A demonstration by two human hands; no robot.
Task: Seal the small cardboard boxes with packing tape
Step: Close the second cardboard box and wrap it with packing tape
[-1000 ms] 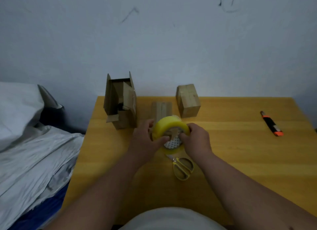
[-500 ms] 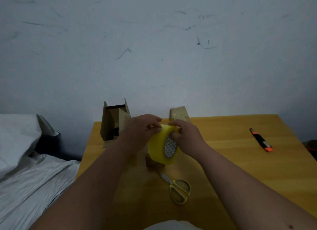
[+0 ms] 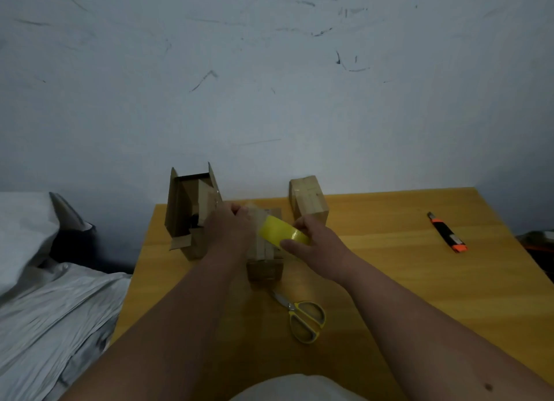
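Two hands over the box (image 3: 265, 251) at tabletop (image 3: 389, 281) centre, its long axis running away from the person. Right hand (image 3: 314, 245) grips the tape roll (image 3: 281, 233), tilted; left hand (image 3: 230, 230) pinches the pulled tape end above the box's far end.

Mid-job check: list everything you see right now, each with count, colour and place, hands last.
Tape roll: one, yellow, held above the middle box.
Middle box: one, brown cardboard, table centre, under the hands.
Open box: one, brown, flaps up, back left of the table.
Closed box: one, light brown, back centre by the wall.
Scissors: one pair, yellow handles, in front of the middle box.
Utility knife: one, black and orange, right side of the table.
Table: one, yellow wood.
Bedding: grey-white, left of the table.
Left hand: pinches the pulled tape end.
Right hand: grips the roll.
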